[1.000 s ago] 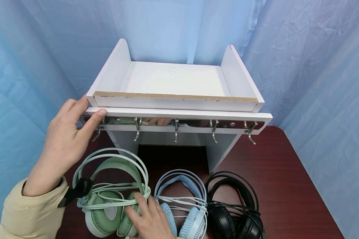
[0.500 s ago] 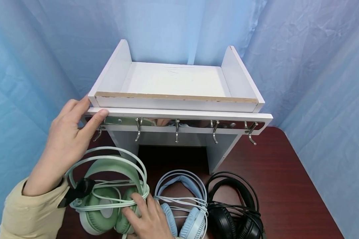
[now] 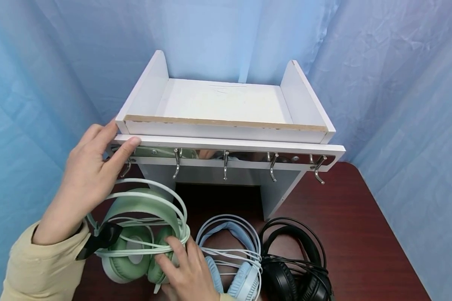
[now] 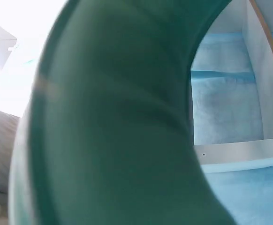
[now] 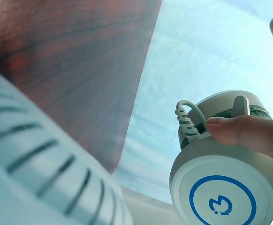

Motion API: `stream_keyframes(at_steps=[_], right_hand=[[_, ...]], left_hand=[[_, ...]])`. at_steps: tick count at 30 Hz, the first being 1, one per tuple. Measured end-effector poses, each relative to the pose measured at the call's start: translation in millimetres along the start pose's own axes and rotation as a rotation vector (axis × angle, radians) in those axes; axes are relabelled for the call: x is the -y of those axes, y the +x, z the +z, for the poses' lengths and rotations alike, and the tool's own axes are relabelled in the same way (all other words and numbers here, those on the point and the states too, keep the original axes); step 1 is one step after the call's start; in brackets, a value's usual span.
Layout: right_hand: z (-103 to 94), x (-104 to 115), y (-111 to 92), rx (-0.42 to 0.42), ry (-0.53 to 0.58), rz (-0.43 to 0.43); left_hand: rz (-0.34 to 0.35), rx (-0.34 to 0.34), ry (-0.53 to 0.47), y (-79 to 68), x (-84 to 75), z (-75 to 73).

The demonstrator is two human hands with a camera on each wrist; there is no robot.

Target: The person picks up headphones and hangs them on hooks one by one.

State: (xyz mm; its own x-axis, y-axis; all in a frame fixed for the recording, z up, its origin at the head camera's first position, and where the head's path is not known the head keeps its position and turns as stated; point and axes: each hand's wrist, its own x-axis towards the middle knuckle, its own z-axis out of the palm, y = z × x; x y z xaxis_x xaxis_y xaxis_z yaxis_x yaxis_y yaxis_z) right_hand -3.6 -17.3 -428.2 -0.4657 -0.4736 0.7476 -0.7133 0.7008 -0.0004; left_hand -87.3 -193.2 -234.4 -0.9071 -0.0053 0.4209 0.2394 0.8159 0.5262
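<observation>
My left hand (image 3: 88,171) grips the left end of a white shelf (image 3: 226,144), its thumb on the front edge. My right hand (image 3: 190,267) holds green headphones (image 3: 141,200) by the right-hand ear cup, their pale cable bundled around them. In the right wrist view the thumb presses near the top of the white ear cup (image 5: 228,164), which bears a blue ring. The headband stands up below the shelf's left hooks, partly behind my left hand. Close in the left wrist view, the dark green headband padding (image 4: 117,112) hides much of the scene.
A row of metal hooks (image 3: 226,166) runs along the shelf front. Light blue headphones (image 3: 245,274) and black headphones (image 3: 282,278) lie to the right on the dark red table (image 3: 361,234). Blue curtain (image 3: 410,83) surrounds the table.
The green headphones have risen slightly, their headband now passing behind my left hand. The shelf and my left hand appear a little further right. The blue and black headphones stay put.
</observation>
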Motion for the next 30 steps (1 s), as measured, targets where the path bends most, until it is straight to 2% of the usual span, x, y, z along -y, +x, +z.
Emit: stream_keyframes(at_steps=[17, 30], right_hand=[[-0.2, -4, 6, 0.009, 0.034, -0.009], [-3.4, -6, 11, 0.018, 0.02, -0.011]], left_hand=[[0.007, 0.001, -0.003, 0.8, 0.7, 1.3], [-0.006, 0.032, 0.019, 0.5, 0.3, -2.3]])
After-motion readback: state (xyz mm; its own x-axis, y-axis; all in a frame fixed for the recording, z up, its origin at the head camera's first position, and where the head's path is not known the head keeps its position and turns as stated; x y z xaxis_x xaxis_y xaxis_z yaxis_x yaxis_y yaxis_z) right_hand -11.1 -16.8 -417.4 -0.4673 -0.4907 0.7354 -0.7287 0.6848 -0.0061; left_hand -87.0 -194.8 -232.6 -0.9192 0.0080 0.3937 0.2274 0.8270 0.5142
